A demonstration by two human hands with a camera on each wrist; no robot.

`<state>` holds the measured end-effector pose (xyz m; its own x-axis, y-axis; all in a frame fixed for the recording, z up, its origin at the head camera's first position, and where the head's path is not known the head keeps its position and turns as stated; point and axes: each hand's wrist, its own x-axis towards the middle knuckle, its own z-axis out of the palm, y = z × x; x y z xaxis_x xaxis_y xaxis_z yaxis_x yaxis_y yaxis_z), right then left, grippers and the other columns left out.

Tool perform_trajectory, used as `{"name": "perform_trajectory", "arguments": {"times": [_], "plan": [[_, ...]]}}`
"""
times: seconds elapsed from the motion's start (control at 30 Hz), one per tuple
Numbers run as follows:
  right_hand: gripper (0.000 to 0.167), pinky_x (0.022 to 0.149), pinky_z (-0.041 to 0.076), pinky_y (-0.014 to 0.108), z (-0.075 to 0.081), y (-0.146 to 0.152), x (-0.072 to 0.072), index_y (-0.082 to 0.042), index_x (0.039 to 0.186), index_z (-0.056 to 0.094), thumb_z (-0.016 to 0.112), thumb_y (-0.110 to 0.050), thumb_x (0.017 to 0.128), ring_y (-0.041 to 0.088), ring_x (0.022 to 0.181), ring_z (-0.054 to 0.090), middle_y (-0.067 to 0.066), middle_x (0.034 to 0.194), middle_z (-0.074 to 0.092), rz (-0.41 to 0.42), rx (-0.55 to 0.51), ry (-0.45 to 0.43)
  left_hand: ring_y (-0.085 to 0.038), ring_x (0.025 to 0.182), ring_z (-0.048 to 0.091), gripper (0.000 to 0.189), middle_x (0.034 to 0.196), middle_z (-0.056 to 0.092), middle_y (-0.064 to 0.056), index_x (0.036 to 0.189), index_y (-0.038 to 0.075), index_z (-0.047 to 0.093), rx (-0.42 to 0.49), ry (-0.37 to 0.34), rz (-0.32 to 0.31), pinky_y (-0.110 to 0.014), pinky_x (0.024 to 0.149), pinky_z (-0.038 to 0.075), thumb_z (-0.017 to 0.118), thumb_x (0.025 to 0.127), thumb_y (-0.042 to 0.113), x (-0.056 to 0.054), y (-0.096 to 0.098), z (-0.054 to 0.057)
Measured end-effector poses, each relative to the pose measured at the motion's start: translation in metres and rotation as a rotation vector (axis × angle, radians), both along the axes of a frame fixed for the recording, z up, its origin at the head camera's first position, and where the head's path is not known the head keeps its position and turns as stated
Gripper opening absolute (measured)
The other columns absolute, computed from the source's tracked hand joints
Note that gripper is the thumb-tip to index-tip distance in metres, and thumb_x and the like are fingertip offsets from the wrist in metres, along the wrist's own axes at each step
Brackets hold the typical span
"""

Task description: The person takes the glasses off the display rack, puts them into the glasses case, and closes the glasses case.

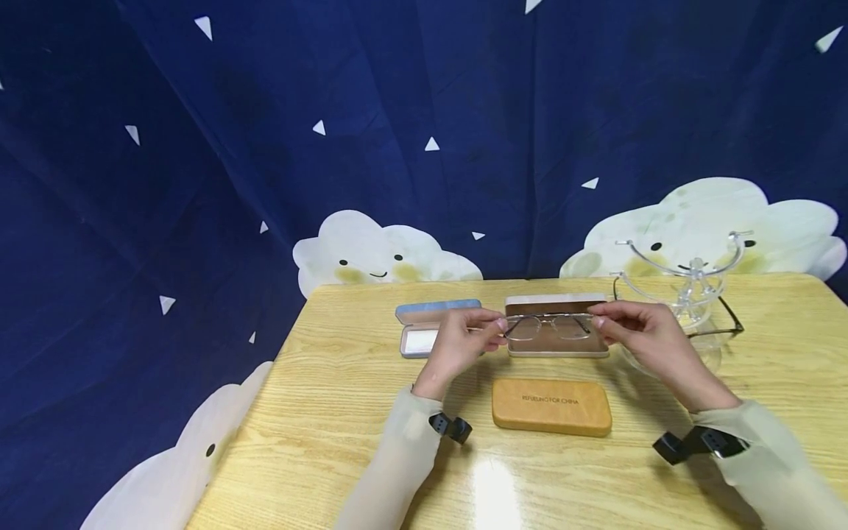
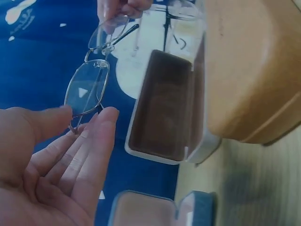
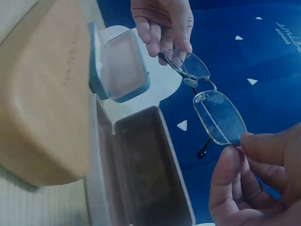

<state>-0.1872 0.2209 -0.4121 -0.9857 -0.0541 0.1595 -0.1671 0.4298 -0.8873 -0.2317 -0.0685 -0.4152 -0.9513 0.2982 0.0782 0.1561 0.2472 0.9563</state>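
A pair of thin metal-framed eyeglasses (image 1: 547, 322) is held up between my two hands, its temples folded behind the lenses. My left hand (image 1: 458, 344) pinches one outer end of the frame between thumb and fingers; in the left wrist view that lens (image 2: 87, 89) sits just above the fingertips. At the opposite end my right hand (image 1: 648, 344) pinches the frame the same way, near the other lens (image 3: 220, 118). Behind the eyeglasses lies an open white glasses case (image 1: 558, 353) with a brown lining. A closed tan case (image 1: 551, 406) with dark lettering lies nearer to me.
Left of the white case, an open blue case (image 1: 439, 305) holds something white. A clear stand (image 1: 695, 283) rises at the right, bearing dark-framed glasses (image 1: 732, 315) low down. Everything rests on a wooden table (image 1: 318, 412) before a blue curtain (image 1: 397, 88).
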Motion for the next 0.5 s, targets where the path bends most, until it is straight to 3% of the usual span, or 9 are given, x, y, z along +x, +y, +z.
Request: {"name": "perform_trajectory", "arguments": {"times": [0.13, 0.33, 0.5], "plan": [[0.035, 0.067, 0.055, 0.02, -0.006, -0.001, -0.003, 0.002, 0.13, 0.069, 0.064, -0.022, 0.106, 0.001, 0.077, 0.068, -0.016, 0.085, 0.074, -0.01, 0.076, -0.021, -0.035, 0.087, 0.08, 0.021, 0.104, 0.079, -0.022, 0.115, -0.004, 0.077, 0.015, -0.009, 0.015, -0.032, 0.073, 0.066, 0.069, 0.101, 0.009, -0.006, 0.002, -0.008], [0.051, 0.074, 0.056, 0.019, -0.011, -0.002, -0.006, 0.002, 0.143, 0.06, 0.062, -0.035, 0.106, -0.003, 0.087, 0.069, 0.022, 0.118, 0.075, 0.009, 0.134, -0.109, -0.038, 0.09, 0.079, 0.022, 0.102, 0.08, -0.022, 0.115, -0.006, 0.077, 0.026, -0.054, 0.042, -0.027, 0.07, 0.065, 0.069, 0.101, 0.009, -0.012, 0.008, -0.018], [0.063, 0.078, 0.054, 0.018, -0.012, -0.002, -0.007, 0.001, 0.151, 0.052, 0.06, -0.042, 0.106, 0.003, 0.093, 0.072, 0.024, 0.123, 0.074, 0.028, 0.139, -0.189, -0.034, 0.096, 0.08, 0.029, 0.11, 0.079, -0.023, 0.127, -0.009, 0.07, 0.013, -0.105, 0.039, -0.029, 0.079, 0.065, 0.063, 0.104, 0.006, -0.015, 0.012, -0.022]]}}
